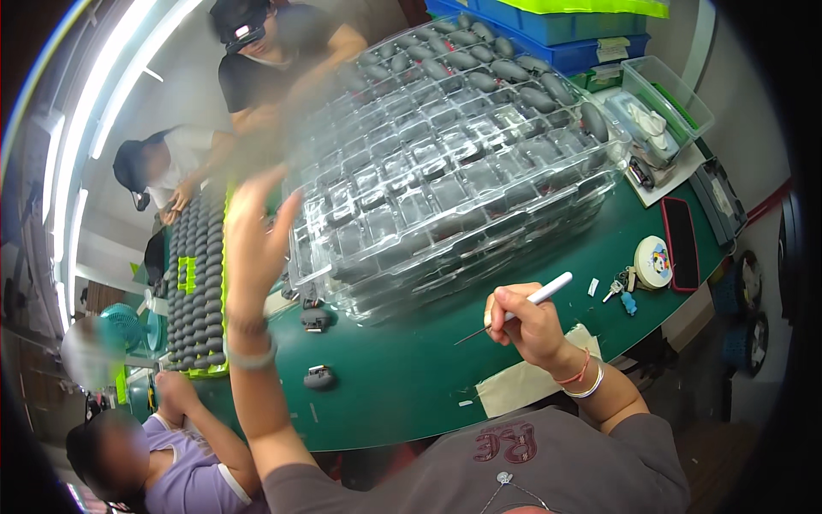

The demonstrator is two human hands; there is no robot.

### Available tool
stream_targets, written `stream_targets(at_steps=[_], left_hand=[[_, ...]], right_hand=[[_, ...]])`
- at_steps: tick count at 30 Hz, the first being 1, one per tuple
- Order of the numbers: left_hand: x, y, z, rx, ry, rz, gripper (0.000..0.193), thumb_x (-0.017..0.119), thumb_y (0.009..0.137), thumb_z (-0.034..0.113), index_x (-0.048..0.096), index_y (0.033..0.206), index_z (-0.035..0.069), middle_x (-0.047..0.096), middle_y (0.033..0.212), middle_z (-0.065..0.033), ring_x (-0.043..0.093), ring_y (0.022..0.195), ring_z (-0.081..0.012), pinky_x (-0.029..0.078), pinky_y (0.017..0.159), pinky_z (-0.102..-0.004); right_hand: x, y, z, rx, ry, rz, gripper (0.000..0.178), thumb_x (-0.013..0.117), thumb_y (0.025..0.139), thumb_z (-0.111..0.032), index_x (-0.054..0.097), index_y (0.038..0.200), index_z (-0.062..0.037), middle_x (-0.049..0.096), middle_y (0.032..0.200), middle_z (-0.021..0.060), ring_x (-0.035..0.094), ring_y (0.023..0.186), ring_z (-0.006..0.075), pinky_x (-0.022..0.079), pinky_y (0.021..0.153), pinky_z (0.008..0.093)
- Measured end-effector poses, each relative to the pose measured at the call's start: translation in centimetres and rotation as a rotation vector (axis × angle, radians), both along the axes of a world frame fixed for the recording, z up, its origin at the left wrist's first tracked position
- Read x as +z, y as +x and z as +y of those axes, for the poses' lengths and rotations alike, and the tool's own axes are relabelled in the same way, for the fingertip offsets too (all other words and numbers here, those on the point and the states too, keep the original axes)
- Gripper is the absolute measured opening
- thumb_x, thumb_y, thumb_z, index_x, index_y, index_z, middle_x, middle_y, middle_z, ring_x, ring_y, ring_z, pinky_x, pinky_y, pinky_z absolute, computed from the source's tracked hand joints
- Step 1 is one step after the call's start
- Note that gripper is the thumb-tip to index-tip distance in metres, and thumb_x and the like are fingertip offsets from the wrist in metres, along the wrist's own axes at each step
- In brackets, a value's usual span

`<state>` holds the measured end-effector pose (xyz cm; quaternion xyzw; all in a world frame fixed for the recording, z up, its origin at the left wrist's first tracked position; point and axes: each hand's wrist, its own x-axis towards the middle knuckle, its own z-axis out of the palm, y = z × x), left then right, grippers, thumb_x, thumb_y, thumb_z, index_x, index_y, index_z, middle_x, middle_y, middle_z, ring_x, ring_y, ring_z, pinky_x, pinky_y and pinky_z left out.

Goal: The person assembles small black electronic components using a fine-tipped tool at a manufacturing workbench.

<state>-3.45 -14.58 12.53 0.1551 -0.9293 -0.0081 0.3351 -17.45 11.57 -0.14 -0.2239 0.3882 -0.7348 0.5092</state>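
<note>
My right hand (533, 325) is closed round a white pen-shaped tool (548, 289) with a thin metal shaft, its tip pointing left above the green table (411, 377). My left hand (257, 227) is raised at the left edge of the stacked clear plastic trays (445, 193), somewhat blurred, its fingers apart and nothing seen in it. Rounded dark grey parts (537, 98) fill the far pockets of the top tray; many nearer pockets seem unfilled. Two loose dark grey parts, a farther one (315, 319) and a nearer one (319, 378), lie on the table to the right of my left forearm.
A beige cloth (527, 385) lies below my right hand. Keys (618, 285), a round pouch (653, 262) and a red-edged phone (681, 244) are at the right. A green tray (197, 283) of dark parts stands left. Blue bins (565, 43) stand behind; several co-workers sit around.
</note>
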Motion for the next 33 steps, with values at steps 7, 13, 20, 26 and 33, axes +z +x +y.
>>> stream_targets(at_steps=[7, 13, 20, 26, 33], left_hand=[[-2.2, -23.1, -2.5, -0.319, -0.201, -0.293, 0.033, 0.052, 0.074, 0.001, 0.058, 0.105, 0.011, 0.058, 0.101, -0.0132, 0.051, 0.098, -0.0299, 0.043, 0.086, -0.0361], [-3.5, -27.7, -3.0, -0.371, -0.14, -0.548, 0.029, 0.057, 0.072, 0.005, 0.06, 0.1, 0.012, 0.06, 0.095, -0.016, 0.056, 0.093, -0.0307, 0.045, 0.081, -0.037], [0.3, -18.2, -0.3, -0.773, 1.043, -0.037, 0.028, 0.062, 0.079, 0.013, 0.053, 0.102, 0.0, 0.059, 0.092, -0.0027, 0.053, 0.083, -0.0077, 0.044, 0.073, -0.0232], [-0.1, -5.2, 6.9, -0.6, 1.398, 0.101, 0.037, 0.057, 0.084, 0.016, 0.046, 0.115, -0.001, 0.056, 0.087, -0.0037, 0.054, 0.075, -0.0091, 0.045, 0.064, -0.0221], [-7.0, 2.7, 12.4, -0.328, 1.747, 0.31, 0.046, 0.048, 0.088, 0.017, 0.034, 0.128, 0.002, 0.056, 0.094, -0.0068, 0.05, 0.067, -0.0083, 0.041, 0.052, -0.0204]], right_hand=[[-0.1, -0.3, -1.3, -0.103, -0.013, 0.058, 0.037, 0.045, 0.087, -0.018, 0.051, 0.056, 0.0003, 0.051, 0.056, 0.0086, 0.045, 0.045, 0.0129, 0.036, 0.042, 0.0226], [-0.2, -0.9, -1.2, -0.085, 0.016, -0.029, 0.037, 0.047, 0.087, -0.021, 0.054, 0.058, 0.0, 0.052, 0.057, 0.0075, 0.048, 0.051, 0.0144, 0.037, 0.046, 0.0253], [0.1, -0.6, -0.6, -0.118, -0.008, -0.022, 0.037, 0.044, 0.087, -0.018, 0.05, 0.056, 0.0003, 0.05, 0.055, 0.0087, 0.045, 0.045, 0.0126, 0.036, 0.041, 0.0224], [0.0, -0.4, -0.2, -0.112, -0.092, -0.025, 0.039, 0.042, 0.088, -0.019, 0.048, 0.055, 0.0004, 0.048, 0.054, 0.009, 0.043, 0.045, 0.0125, 0.034, 0.041, 0.0227], [-0.2, 0.1, -0.7, -0.202, -0.224, 0.08, 0.043, 0.038, 0.09, -0.021, 0.045, 0.054, 0.0008, 0.046, 0.052, 0.0109, 0.039, 0.043, 0.0131, 0.031, 0.04, 0.0242]])
